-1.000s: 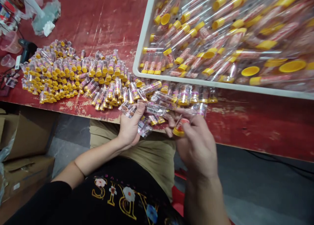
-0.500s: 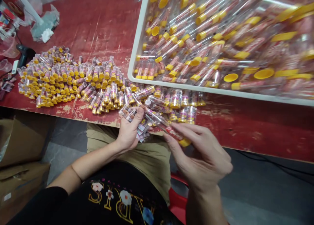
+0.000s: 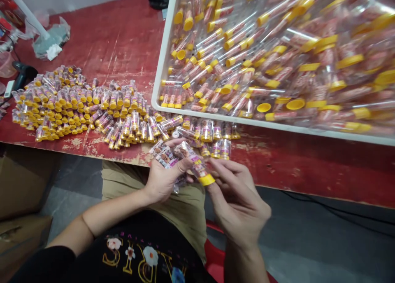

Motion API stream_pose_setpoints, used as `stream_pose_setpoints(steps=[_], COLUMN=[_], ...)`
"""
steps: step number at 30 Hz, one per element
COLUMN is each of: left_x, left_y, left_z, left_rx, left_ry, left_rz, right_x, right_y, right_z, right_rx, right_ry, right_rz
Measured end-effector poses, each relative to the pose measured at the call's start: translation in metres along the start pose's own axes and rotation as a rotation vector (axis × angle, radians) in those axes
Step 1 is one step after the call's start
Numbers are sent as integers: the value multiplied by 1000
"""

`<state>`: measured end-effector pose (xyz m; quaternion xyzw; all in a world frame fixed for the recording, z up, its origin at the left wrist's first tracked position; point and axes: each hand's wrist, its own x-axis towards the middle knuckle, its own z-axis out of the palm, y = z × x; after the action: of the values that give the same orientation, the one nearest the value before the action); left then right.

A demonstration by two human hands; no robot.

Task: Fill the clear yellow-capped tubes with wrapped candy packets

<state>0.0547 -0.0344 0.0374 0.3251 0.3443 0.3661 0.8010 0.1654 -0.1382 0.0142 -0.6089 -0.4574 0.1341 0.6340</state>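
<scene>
My left hand (image 3: 166, 176) is closed around a bunch of printed clear plastic sleeves (image 3: 163, 153), its thumb beside a small clear tube (image 3: 194, 159). That tube has a yellow cap (image 3: 206, 179) and a purple-and-white printed sleeve around it; it tilts with the cap toward me. My right hand (image 3: 240, 200) pinches it near the cap, thumb and curled fingers at its right side. Just beyond my hands, several sleeved tubes (image 3: 206, 130) stand and lie on the red table (image 3: 123, 27).
A white tray (image 3: 159, 83) full of yellow-capped tubes with red-and-white labels takes up the right of the table. To the left is a large pile of sleeved tubes (image 3: 61, 101). A black handheld scanner (image 3: 24, 75) lies beyond it. Cardboard boxes (image 3: 24, 184) stand below.
The tube in my right hand showed its red label and stuck out past the sleeves; now it has a purple printed sleeve around it. My right hand has moved left, closer to my left hand.
</scene>
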Motion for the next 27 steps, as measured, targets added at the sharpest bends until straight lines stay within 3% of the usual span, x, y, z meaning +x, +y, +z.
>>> stream_pose_setpoints(steps=[6,15,18,22,24,27], left_x=[-7,-1,3,6,7,7], left_y=[-6,-16,-21,-24,-23,-20], left_z=[4,8,9,1,-6,-15], left_rx=[33,65,65,15,9,31], left_ry=[-69,-78,-77,-42,-32,-8], left_rz=[-24,-79,-114,-209,-230,-222], right_x=[5,-2,-2,3,8,25], right_y=[-3,2,25,86,113,128], right_z=[10,8,-3,-34,-52,-71], right_rx=[-82,-78,-105,-336,-429,-426], right_ry=[161,233,353,694,630,257], right_rz=[-34,31,97,118,110,98])
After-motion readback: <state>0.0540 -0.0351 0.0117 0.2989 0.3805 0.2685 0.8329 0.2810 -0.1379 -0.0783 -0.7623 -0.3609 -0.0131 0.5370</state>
